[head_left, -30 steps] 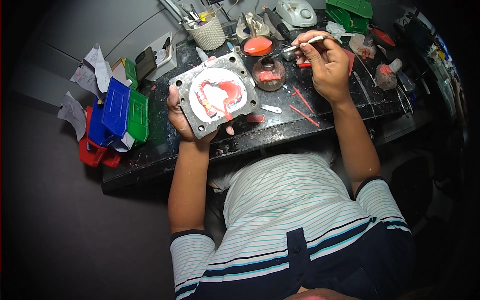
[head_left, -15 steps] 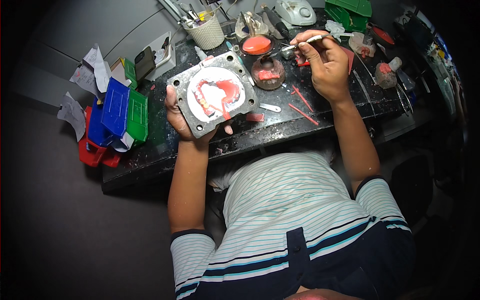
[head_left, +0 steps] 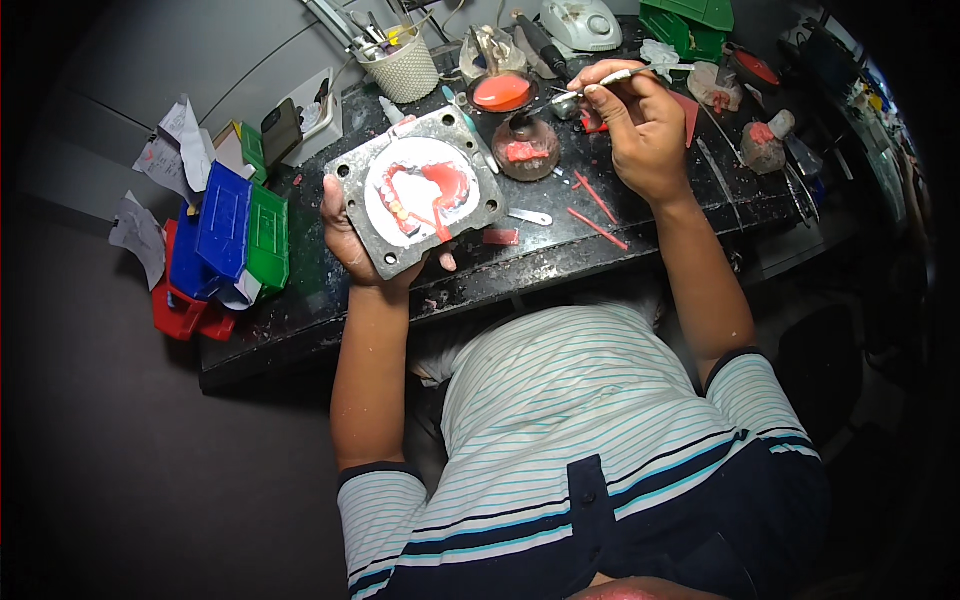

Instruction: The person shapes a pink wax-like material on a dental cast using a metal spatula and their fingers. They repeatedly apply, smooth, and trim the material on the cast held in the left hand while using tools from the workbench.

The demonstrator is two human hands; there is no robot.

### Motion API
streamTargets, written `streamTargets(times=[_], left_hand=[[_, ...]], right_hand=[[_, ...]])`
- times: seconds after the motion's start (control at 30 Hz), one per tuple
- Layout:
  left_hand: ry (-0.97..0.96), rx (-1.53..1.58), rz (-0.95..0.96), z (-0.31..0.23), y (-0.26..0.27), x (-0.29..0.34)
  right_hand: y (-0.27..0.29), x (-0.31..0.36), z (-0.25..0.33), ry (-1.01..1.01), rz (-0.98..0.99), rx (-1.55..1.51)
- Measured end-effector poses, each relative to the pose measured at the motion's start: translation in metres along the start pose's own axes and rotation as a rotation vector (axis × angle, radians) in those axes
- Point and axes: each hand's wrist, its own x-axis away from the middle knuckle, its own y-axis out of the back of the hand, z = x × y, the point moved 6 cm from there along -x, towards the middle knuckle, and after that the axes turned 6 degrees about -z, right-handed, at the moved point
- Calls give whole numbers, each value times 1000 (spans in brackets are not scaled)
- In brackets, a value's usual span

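Note:
My left hand [head_left: 345, 240] grips a square grey metal denture flask [head_left: 362, 218] from its left and underside, tilted up over the bench. White plaster [head_left: 432, 228] fills its round middle, bearing an arch of red wax [head_left: 453, 184] with several tooth-coloured teeth on the left. In my right hand [head_left: 648, 135] a slim wax carving tool [head_left: 618, 77] is pinched between thumb and fingers, its tip pointing left. That tip hangs above the bench, to the right of a round glass spirit burner [head_left: 527, 165] with red wax on it, apart from the flask.
A dish of red wax [head_left: 502, 92] stands behind the burner. Red wax sticks [head_left: 597, 228], a wax block [head_left: 501, 237] and a small white-handled tool [head_left: 530, 216] lie on the black bench [head_left: 480, 285]. Blue, green and red bins [head_left: 225, 225] stand left; a tool cup [head_left: 402, 72] is behind.
The whole view has shifted slightly, so everything sits a little further left. Both hands keep their grips, and the flask and carving tool hold nearly the same places over the bench.

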Motion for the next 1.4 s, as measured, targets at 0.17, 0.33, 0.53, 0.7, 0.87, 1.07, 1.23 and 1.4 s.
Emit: streamTargets(times=[0.17, 0.33, 0.53, 0.7, 0.87, 1.07, 1.23, 1.4], left_hand=[[29, -3, 49, 0, -4, -2], [71, 0, 92, 3, -5, 0], [75, -18, 105, 2, -5, -1], [21, -5, 18, -2, 1, 0], [66, -12, 95, 1, -6, 1], [27, -16, 71, -1, 0, -1], [48, -10, 104, -1, -1, -1], [-39, 94, 10, 1, -6, -1]], right_hand=[[1, -1, 0, 9, -4, 27], [1, -1, -1, 6, -10, 25], [2, 0, -2, -2, -23, 12], [3, 0, -2, 6, -19, 23], [2, 0, -1, 3, -23, 30], [4, 0, -1, -4, -23, 35], [1, 0, -1, -1, -25, 37], [4, 1, -2, -18, -23, 41]])
